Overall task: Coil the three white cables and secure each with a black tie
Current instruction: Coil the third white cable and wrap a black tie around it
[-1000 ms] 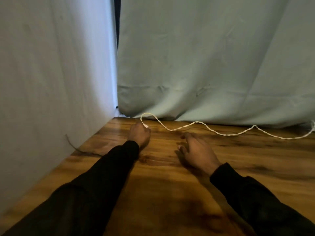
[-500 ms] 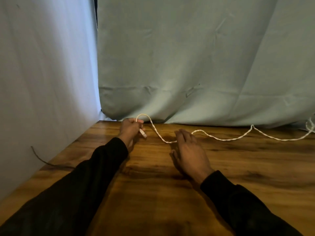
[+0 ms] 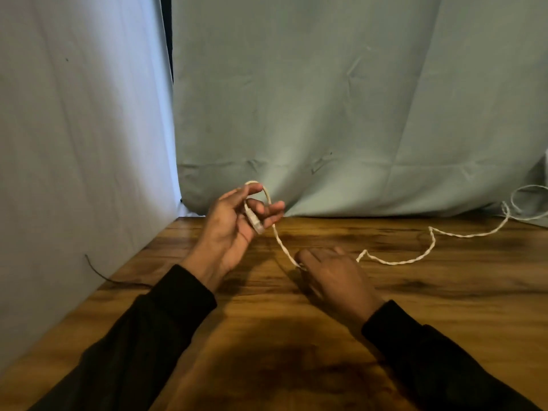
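A white twisted cable [image 3: 397, 261] runs across the wooden table [image 3: 296, 336] from the left to loose loops at the far right edge. My left hand [image 3: 234, 226] is raised above the table and holds the cable's end, with the clear plug [image 3: 255, 223] between its fingers and a small loop arching over the fingertips. My right hand [image 3: 335, 274] lies low over the table with its fingers on the cable where it meets the wood. No black tie shows in this view.
Pale cloth sheets [image 3: 326, 114] hang close behind and to the left of the table. A thin dark wire [image 3: 98, 271] curls out from under the left sheet onto the tabletop. More white cable loops [image 3: 530, 200] lie at the far right.
My left hand has picked up the cable end and lifted it off the table, turning palm up. The right hand slid forward onto the cable. The view has shifted right.
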